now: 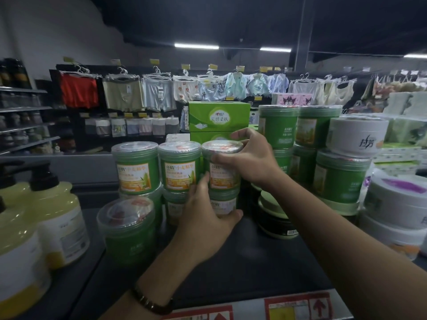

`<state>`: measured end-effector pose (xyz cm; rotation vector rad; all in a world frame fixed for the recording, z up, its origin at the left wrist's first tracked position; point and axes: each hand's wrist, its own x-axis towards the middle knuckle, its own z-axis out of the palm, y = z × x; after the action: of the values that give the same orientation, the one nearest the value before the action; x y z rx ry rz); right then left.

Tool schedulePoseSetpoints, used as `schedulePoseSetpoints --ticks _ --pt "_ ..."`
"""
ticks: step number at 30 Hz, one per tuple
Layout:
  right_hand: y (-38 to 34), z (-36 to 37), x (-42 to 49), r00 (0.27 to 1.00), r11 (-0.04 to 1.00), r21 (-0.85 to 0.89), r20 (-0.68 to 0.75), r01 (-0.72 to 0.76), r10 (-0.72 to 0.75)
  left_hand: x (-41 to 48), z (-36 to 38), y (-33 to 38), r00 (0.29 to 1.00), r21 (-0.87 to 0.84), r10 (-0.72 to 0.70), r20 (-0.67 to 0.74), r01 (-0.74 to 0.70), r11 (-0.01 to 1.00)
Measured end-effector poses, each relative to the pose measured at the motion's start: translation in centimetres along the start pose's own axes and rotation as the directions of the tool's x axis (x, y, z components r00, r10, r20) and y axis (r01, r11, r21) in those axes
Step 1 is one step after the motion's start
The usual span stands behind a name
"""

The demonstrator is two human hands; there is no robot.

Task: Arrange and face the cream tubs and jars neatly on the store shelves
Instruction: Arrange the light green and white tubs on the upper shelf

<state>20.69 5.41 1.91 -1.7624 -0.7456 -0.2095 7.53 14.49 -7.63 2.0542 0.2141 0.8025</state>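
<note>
Head view, upper jar (225, 174): third in the top row, stacked on a lower jar (224, 202) on the dark shelf (254, 269).
Right hand (251, 158): fingers curled over the upper jar's clear lid, gripping it.
Left hand (208, 218): wrapped round the lower jar, thumb against the upper jar's side.
Handling: probably rigid plastic, weighty if full, glossy and slippery. The stack could topple, so hold the wall, not only the lid.

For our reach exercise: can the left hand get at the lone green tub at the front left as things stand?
Probably yes: the tub stands beside the left hand, nothing between, once it releases the lower jar.
</note>
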Motion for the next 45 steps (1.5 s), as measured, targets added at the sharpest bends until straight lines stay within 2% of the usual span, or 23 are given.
schedulePoseSetpoints --ticks 16,25,32,37,41,45 --pt "0.3 0.2 0.7 0.997 1.000 -0.016 0.075 -0.010 0.011 0.2 0.5 0.0 0.999 0.048 -0.026 0.025 0.025 0.999" --pt "0.2 0.0 -0.3 0.995 0.993 -0.098 0.079 0.062 -0.055 0.1 0.8 0.0 0.999 0.084 -0.030 0.013 0.029 0.996" --pt "0.2 -0.4 -0.7 0.999 0.998 -0.060 0.049 0.010 -0.007 -0.2 0.3 1.2 0.999 0.098 -0.047 0.010 0.046 0.994" --pt "0.1 -0.8 -1.4 0.999 0.996 -0.094 0.041 0.008 -0.005 -0.7 0.3 2.2 0.999 0.156 -0.033 -0.007 0.034 0.987" --pt "-1.0 -1.8 -2.5 0.996 0.977 -0.195 -0.004 0.088 -0.091 -0.8 0.8 3.0 1.000 0.146 0.007 -0.019 -0.004 0.989" --pt "-2.0 -3.4 -3.3 0.948 0.924 -0.323 -0.168 0.206 -0.270 -0.1 1.3 4.1 0.995 0.090 0.090 -0.041 -0.086 0.992"
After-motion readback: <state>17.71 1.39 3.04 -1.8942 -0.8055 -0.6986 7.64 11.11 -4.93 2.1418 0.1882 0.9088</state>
